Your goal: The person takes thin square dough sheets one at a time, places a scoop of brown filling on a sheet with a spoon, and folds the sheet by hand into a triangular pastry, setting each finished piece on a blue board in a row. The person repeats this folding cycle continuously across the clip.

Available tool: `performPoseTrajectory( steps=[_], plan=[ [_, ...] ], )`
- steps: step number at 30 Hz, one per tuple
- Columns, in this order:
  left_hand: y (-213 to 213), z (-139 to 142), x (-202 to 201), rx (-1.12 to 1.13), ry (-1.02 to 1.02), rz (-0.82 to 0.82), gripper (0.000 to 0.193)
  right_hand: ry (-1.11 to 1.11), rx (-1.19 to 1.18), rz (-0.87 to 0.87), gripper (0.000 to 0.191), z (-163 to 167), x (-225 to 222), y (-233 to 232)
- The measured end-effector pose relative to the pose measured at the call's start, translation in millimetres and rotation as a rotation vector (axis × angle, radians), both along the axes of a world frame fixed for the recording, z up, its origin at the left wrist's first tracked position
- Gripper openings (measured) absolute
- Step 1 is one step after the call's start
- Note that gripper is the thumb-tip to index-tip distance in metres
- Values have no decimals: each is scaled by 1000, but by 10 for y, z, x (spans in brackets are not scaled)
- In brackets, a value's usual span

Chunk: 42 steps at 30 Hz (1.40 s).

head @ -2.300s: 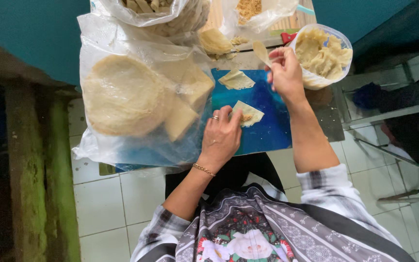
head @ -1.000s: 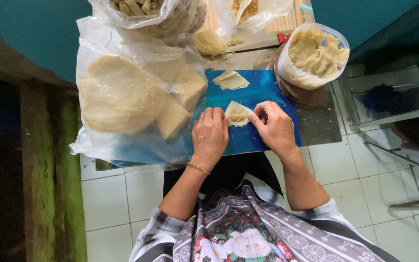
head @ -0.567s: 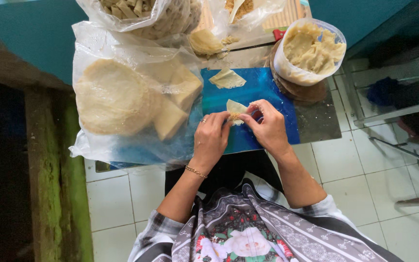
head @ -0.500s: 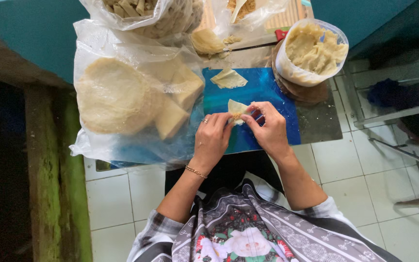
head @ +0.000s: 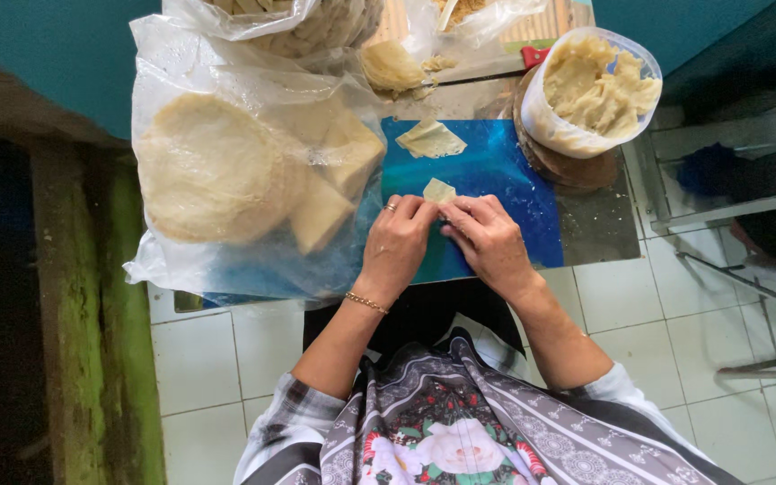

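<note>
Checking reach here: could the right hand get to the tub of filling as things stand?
Probably yes. The tub of filling stands open-topped beyond the right hand, with only bare blue board between them; but that hand is pinching the folded wrapper.

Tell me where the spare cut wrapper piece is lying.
The spare wrapper piece lies on the blue mat, just beyond both hands, between the bag of wrappers and the tub of filling.

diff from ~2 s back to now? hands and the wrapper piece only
The right hand came back from the tub of filling to the blue board and took hold of the wrapper piece alongside the left hand. Both now pinch it, folded smaller. The spare wrapper and bagged wrappers stayed put.
</note>
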State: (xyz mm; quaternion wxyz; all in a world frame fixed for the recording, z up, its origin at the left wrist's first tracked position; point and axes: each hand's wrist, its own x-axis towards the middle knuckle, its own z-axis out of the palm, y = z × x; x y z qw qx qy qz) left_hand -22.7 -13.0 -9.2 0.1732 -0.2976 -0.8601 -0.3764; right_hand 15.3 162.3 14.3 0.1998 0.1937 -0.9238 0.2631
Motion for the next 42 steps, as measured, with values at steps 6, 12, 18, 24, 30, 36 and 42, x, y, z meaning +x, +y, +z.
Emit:
performPoseTrajectory(
  steps=[6,12,18,24,30,36,42],
  plan=[
    [-6,24,74,11,-92,11,5,-75,-50,10,9,-55,-33,37],
    [-60,69,301,8,-189,7,2,-363,-194,38,11,22,20,120],
    [-25,56,127,126,-355,-25,9,-521,-308,-151,15,55,20,31],
    [-60,78,297,168,-201,-8,8,69,114,-82,20,20,355,-127],
    [-78,103,371,61,-78,-51,14,-179,-121,-82,8,-21,86,29],
    [8,87,139,17,-286,-2,7,-471,-322,-244,18,58,50,-26],
    [44,127,159,33,-260,66,8,20,144,-106,11,113,214,-116]
  ],
)
